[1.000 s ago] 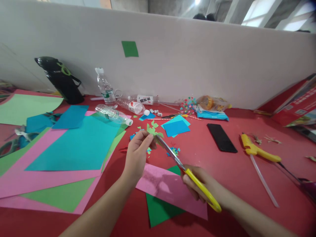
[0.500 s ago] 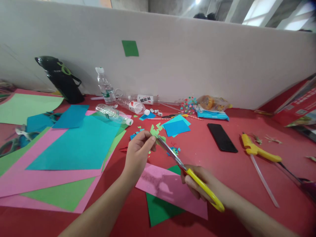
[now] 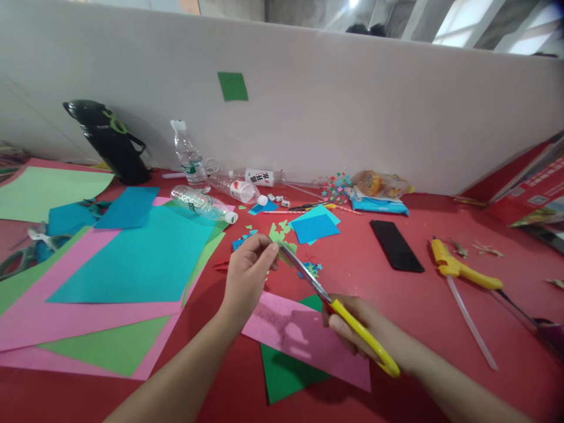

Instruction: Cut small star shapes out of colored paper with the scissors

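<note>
My left hand [image 3: 249, 267] is closed, thumb and forefinger pinching a small piece of light green paper [image 3: 286, 257] that the fingers mostly hide. Yellow-handled scissors [image 3: 365, 338] are gripped in my right hand [image 3: 352, 314], their blades pointing up and left. The blade tips meet the green paper right at my left fingertips. Under my right hand lies a pink paper strip [image 3: 304, 341] with faint pencil marks, on top of a dark green sheet [image 3: 291, 373]. Light green scraps [image 3: 277, 229] and small coloured stars [image 3: 314, 269] are scattered just beyond the hands.
Coloured sheets [image 3: 145, 258] cover the left side, with pliers [image 3: 42, 238] among them. Plastic bottles [image 3: 200, 202] and a black flask [image 3: 117, 147] stand or lie near the white partition [image 3: 308, 106]. On the right are a phone [image 3: 396, 245] and a yellow glue gun [image 3: 467, 272].
Both hands stay almost in place. Slightly more of the light green paper shows below the scissor tips.
</note>
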`<control>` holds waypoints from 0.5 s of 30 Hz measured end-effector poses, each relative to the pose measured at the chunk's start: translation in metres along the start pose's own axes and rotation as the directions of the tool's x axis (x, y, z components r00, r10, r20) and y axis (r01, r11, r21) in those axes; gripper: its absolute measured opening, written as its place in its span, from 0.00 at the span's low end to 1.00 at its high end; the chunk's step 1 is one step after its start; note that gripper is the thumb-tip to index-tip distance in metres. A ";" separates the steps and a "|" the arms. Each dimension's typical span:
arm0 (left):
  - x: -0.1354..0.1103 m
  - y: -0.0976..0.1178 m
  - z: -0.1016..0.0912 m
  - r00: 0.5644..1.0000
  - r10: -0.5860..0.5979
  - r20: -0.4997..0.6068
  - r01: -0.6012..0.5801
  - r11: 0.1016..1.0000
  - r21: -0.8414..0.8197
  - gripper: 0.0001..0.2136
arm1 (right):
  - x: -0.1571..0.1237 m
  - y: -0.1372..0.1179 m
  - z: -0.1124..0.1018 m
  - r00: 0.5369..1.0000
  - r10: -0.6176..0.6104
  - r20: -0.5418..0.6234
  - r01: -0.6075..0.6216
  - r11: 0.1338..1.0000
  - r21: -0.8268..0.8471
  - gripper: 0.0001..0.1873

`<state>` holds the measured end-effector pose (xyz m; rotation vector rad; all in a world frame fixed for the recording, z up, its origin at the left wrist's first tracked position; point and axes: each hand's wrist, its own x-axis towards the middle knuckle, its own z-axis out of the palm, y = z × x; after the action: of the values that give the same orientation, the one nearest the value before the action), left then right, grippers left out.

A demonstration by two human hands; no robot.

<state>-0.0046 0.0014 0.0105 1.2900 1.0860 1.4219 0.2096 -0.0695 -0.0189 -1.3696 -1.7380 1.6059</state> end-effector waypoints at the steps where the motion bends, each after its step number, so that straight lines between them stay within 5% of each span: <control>1: 0.000 0.000 0.000 1.000 0.001 0.001 -0.001 1.000 0.001 0.08 | 0.000 0.001 0.000 1.000 0.000 0.003 0.000 1.000 0.004 0.27; 15: 0.001 -0.003 -0.002 0.999 -0.023 0.030 0.023 1.000 0.009 0.07 | 0.000 -0.004 0.000 1.000 0.008 -0.021 -0.008 0.999 0.034 0.29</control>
<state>-0.0069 0.0032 0.0078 1.2969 1.0844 1.3781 0.2078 -0.0694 -0.0151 -1.3744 -1.6882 1.6119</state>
